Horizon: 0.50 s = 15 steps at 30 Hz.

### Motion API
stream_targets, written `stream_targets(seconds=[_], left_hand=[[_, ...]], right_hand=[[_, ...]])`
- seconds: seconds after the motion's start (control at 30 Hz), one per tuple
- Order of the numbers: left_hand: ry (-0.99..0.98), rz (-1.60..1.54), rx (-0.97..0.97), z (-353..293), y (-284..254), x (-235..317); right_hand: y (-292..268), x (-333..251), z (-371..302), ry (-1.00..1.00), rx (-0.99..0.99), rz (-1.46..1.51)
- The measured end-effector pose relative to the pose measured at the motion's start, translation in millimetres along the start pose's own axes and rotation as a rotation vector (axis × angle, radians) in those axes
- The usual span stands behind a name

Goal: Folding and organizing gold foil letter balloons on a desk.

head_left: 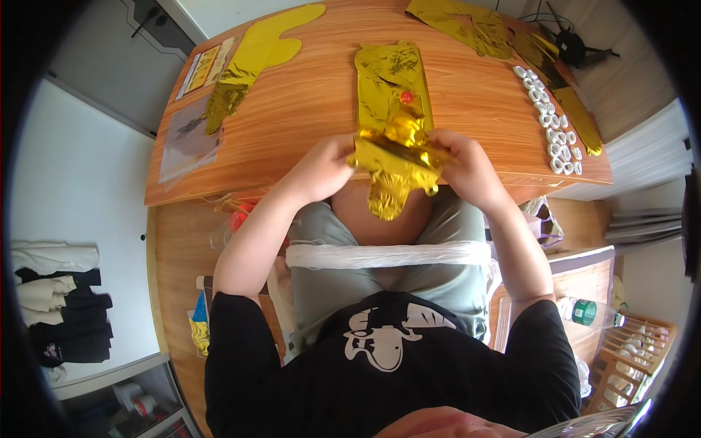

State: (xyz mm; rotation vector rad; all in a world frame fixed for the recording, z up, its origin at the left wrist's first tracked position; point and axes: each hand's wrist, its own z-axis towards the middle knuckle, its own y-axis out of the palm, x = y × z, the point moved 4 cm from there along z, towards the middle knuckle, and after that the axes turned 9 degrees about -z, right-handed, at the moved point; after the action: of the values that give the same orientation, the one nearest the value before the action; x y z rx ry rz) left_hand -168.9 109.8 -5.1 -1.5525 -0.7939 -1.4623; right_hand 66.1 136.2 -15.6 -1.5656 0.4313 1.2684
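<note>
Between my two hands, over the table's front edge, is a crumpled, shiny gold foil balloon (400, 169), partly folded and slightly blurred. My left hand (330, 166) pinches its left edge, and my right hand (469, 166) grips its right side; some fingertips are hidden by the foil. Just beyond, a flat gold foil piece (394, 73) lies lengthwise on the wooden table (314, 95). A small red round spot (407, 96) shows near its middle. Across my lap rests a bundle of white strands (387, 255).
More flat gold foil (266, 47) lies at the far left, beside a clear plastic sleeve (191, 142) and a printed sheet (207, 67). Far right are gold foil sheets (467, 29) and several small white rings (558, 139). A plastic bottle (595, 312) lies low on the right.
</note>
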Motion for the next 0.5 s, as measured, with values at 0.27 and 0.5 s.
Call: stream_targets(seconds=[0.27,0.5], left_hand=[[-0.04,0.052,0.212,14.5,-8.7,5.6],[0.126,0.221,0.344,-4.9,-7.1,0.3]], right_hand=[[-13.3,-8.3,24.1,0.275,-0.049,-0.04],[-9.2,-6.1,30.0,0.358,-0.003,-0.028]])
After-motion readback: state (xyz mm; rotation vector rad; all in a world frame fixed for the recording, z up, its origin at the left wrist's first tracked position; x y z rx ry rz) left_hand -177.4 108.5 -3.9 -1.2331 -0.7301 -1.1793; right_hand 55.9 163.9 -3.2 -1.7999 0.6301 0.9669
